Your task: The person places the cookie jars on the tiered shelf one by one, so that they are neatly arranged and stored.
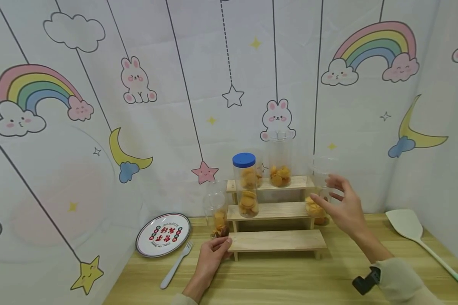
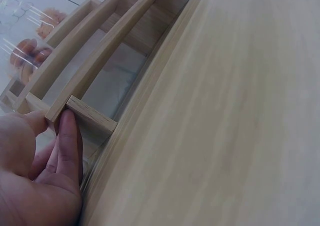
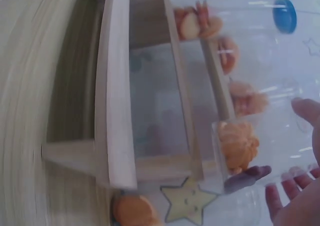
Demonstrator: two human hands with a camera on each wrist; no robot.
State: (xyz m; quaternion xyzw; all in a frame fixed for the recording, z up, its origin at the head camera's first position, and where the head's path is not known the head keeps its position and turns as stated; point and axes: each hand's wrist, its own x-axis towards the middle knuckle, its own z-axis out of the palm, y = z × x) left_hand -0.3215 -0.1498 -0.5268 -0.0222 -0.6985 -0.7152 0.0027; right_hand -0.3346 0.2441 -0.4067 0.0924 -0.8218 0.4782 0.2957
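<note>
My left hand (image 1: 212, 257) pinches the front left corner of a three-tier wooden shelf (image 1: 277, 241), thumb on the board and fingers beneath it in the left wrist view. At the shelf's right end, my right hand (image 1: 346, 210) is spread around a clear jar (image 3: 239, 146) with yellowish cookies and a dark piece in it. Gaps show between fingers and jar. A jar with a blue lid (image 1: 244, 160) and cookies stands on the middle tier. On the top tier stands a tall clear jar (image 1: 280, 159) of cookies, with another jar partly hidden behind the blue-lidded one.
Left of the shelf stands a clear jar (image 1: 215, 207) with cookies. A patterned plate (image 1: 143, 243) leans at the back left, with a pale fork (image 1: 175, 264) before it. On the right lies a white spatula (image 1: 406, 224). More cookies show low behind the shelf's right end.
</note>
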